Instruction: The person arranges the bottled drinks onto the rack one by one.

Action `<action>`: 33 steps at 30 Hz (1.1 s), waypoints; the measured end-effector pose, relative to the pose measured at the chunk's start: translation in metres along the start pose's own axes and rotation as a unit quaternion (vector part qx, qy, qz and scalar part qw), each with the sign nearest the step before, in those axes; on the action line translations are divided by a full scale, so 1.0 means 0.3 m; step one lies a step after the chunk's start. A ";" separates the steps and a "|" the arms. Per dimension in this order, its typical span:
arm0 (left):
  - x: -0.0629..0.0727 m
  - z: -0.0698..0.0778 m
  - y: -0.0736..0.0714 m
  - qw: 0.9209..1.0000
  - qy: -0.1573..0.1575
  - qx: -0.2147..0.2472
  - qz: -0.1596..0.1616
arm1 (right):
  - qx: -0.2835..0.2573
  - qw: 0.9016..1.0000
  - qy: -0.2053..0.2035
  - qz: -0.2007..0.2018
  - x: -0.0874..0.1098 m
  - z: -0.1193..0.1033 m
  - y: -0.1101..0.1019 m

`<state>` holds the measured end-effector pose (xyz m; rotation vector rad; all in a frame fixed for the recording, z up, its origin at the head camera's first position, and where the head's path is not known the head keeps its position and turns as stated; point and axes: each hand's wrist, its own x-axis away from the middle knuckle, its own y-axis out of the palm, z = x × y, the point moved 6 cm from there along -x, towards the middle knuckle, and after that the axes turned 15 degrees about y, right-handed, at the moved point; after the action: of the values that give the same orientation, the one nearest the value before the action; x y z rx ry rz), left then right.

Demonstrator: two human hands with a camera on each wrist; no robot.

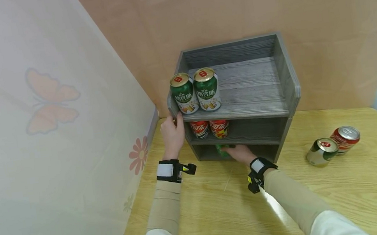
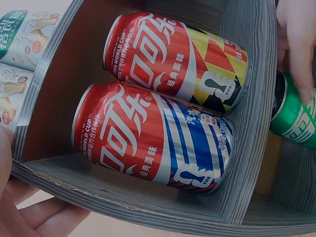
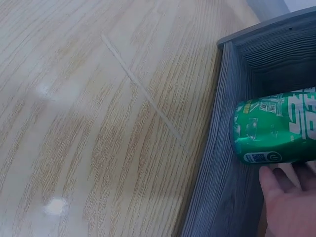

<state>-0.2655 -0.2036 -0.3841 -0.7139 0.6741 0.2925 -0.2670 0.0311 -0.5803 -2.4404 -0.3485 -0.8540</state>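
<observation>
My left hand [image 1: 173, 135] grips the left side panel of a grey wood-grain shelf rack [image 1: 244, 110], thumb at the front edge and fingers round the outside. In the lowest compartment my right hand [image 1: 240, 153] holds a green soda can [image 3: 276, 126] by its side, fingers partly hidden behind it. Two red cola cans [image 2: 153, 138] stand side by side at the left of the middle compartment. On the top shelf, two green-and-white kvass cans [image 1: 183, 94] stand at the left, just above my left hand.
To the right of the rack, a gold-and-green can [image 1: 321, 152] and a red can [image 1: 346, 139] stand close together on the wooden table [image 1: 227, 206]. A pale wall with flower and butterfly prints [image 1: 52, 99] rises at the left; a brown backdrop [image 1: 217, 8] is behind the rack.
</observation>
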 end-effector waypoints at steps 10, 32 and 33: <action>0.001 0.000 -0.001 1.000 0.010 0.002 0.004 | -0.075 0.995 -0.053 0.046 0.036 0.003 -0.024; 0.002 0.001 0.005 1.000 0.003 0.007 -0.005 | 0.000 0.998 -0.066 -0.008 0.039 -0.063 0.082; 0.002 0.001 0.004 1.000 0.004 0.006 -0.004 | 0.006 0.998 -0.067 -0.011 0.037 -0.065 0.086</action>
<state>-0.2655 -0.2025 -0.3848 -0.7056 0.6807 0.2782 -0.2581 -0.0004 -0.5704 -2.4932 -0.4281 -0.6955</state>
